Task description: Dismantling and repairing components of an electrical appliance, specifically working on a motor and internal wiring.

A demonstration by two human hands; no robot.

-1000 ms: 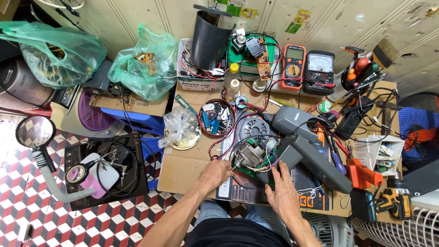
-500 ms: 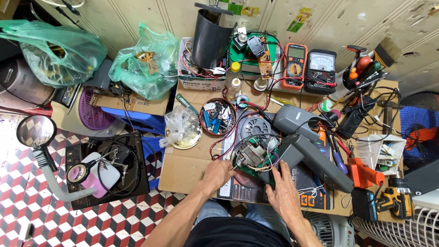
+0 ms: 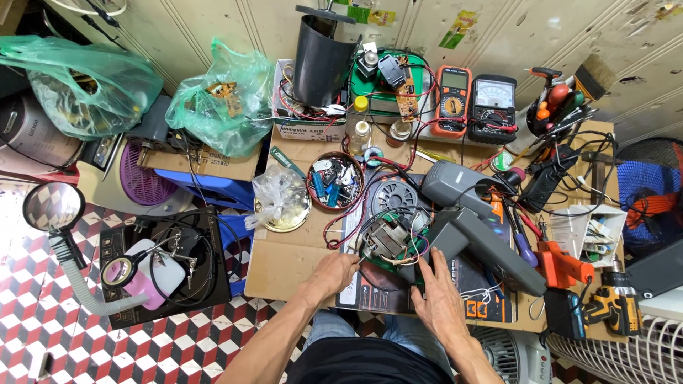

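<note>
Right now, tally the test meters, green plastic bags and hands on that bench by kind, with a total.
Test meters: 2, an orange digital multimeter and a black analogue meter.
Translucent green plastic bags: 2, one large at far left, one smaller beside the black cylinder.
Bare hands: 2, left hand and right hand, both at the wired motor assembly.
Total: 6.

Even, fairly bright daylight-like light falls across the whole scene, with soft, short shadows under the clutter. The strongest brightness sits at the left edge, where the red-and-white checkered tile floor washes out to near white. The translucent green plastic bags carry mild glare spots. Focus is sharp in the centre; the wide lens bends the pale panelled wall and stretches the corners.
</note>
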